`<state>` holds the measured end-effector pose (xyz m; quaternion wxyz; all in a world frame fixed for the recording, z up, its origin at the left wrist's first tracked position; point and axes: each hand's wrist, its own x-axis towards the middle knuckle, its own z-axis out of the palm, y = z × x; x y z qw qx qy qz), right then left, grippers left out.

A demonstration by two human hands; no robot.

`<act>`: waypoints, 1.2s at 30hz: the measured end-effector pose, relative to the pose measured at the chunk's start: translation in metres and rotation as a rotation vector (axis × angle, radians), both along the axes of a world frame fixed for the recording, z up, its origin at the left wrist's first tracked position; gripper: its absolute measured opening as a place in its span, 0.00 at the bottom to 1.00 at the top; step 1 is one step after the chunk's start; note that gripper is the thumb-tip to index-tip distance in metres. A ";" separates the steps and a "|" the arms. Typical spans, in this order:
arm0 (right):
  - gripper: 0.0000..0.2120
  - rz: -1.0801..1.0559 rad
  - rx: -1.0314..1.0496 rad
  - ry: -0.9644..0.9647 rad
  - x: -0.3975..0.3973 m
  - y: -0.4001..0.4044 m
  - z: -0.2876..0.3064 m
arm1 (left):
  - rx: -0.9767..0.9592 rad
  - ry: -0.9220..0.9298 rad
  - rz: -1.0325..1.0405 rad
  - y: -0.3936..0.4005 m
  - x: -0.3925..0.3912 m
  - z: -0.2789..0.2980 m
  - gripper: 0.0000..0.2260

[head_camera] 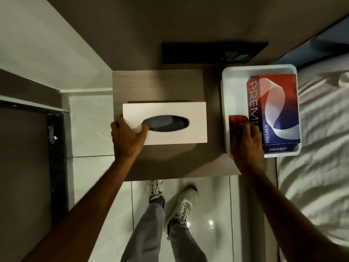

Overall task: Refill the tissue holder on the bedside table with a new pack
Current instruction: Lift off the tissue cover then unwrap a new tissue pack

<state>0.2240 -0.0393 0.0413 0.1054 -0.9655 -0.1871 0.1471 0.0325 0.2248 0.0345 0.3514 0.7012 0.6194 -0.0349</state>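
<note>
A white tissue holder (179, 114) with a dark oval slot lies on the wooden bedside table (158, 86). My left hand (126, 137) grips its left end, thumb inside the slot. To the right stands a white tray (234, 72) with a red, white and blue PREMIER tissue pack (277, 108) in it. A small red item (238, 119) lies in the tray beside the pack. My right hand (247, 142) reaches into the tray and rests on that red item; whether it grips it is unclear.
A black panel (211, 52) is mounted on the wall behind the table. A bed with rumpled white sheets (321, 138) lies on the right. Glossy floor tiles (215, 214) and my legs and shoes are below the table's front edge.
</note>
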 end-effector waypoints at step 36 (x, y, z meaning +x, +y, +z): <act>0.38 -0.508 0.179 0.479 -0.030 0.130 0.003 | -0.146 -0.019 0.034 0.011 0.021 0.028 0.32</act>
